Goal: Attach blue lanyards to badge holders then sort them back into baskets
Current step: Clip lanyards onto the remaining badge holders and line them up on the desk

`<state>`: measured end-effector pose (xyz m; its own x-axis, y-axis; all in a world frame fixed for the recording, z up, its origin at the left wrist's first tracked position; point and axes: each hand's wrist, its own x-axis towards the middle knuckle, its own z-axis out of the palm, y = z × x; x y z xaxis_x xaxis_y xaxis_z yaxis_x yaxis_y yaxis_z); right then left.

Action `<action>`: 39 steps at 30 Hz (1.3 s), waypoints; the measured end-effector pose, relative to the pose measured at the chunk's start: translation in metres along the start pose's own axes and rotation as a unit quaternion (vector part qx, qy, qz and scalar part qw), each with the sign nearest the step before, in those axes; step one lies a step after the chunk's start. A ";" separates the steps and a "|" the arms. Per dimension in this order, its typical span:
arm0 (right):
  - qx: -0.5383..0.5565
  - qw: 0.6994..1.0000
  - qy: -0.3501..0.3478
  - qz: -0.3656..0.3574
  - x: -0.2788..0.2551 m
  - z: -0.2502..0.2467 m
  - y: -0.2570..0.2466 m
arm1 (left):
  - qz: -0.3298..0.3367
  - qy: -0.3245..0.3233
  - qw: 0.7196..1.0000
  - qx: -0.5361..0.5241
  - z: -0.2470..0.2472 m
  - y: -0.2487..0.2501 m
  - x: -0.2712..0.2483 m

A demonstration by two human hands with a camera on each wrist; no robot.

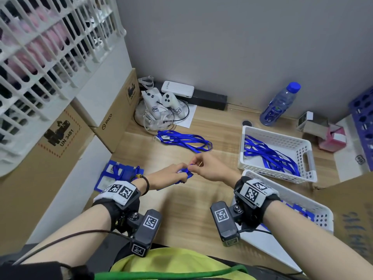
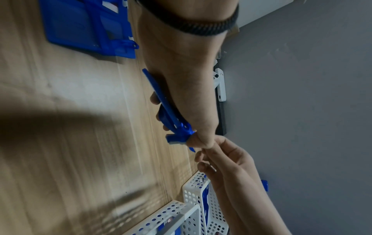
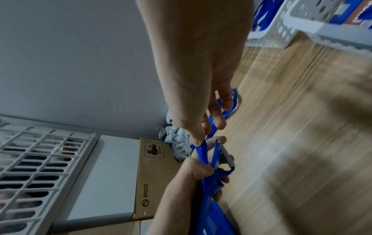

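Observation:
Over the middle of the wooden table my left hand [image 1: 180,173] grips a blue badge holder [image 2: 165,103] by its top end, fingers curled round it. My right hand [image 1: 191,165] pinches a blue lanyard strap [image 3: 202,152] right at the holder's top, and both hands touch there. The lanyard's metal clip [image 3: 226,156] lies against the left fingers. The holder's body [image 3: 213,209] hangs under the left palm. Whether the strap is threaded through the holder's slot is hidden by the fingers.
Loose blue lanyards [image 1: 181,139] lie beyond the hands. A white basket [image 1: 274,173] at the right holds more lanyards, and a nearer white basket [image 1: 292,191] holds badge holders. Blue badge holders [image 1: 119,174] lie stacked at the left by cardboard boxes [image 1: 113,122]. A water bottle [image 1: 279,106] stands at the back right.

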<state>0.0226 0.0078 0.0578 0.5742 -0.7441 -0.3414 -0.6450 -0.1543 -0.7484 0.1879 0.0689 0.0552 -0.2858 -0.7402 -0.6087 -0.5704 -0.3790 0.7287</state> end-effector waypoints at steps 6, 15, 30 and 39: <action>-0.021 1.000 0.022 0.008 0.018 0.004 -0.012 | -0.002 0.004 1.000 -0.006 -0.017 -0.016 0.002; 0.078 0.994 0.009 0.079 0.045 0.026 -0.027 | 0.004 0.061 0.998 0.009 -0.049 -0.043 0.009; 0.073 0.987 0.020 0.140 0.089 0.068 -0.025 | 0.019 0.080 0.996 -0.042 -0.062 -0.081 0.040; 0.058 0.986 -0.006 0.159 0.100 0.067 -0.013 | 0.019 0.029 0.999 0.033 -0.064 -0.090 0.039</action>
<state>0.1219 -0.0212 -0.0051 0.3588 -0.7345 -0.5761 -0.7320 0.1616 -0.6619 0.2776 0.0382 -0.0144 -0.2642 -0.7855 -0.5596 -0.6096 -0.3136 0.7280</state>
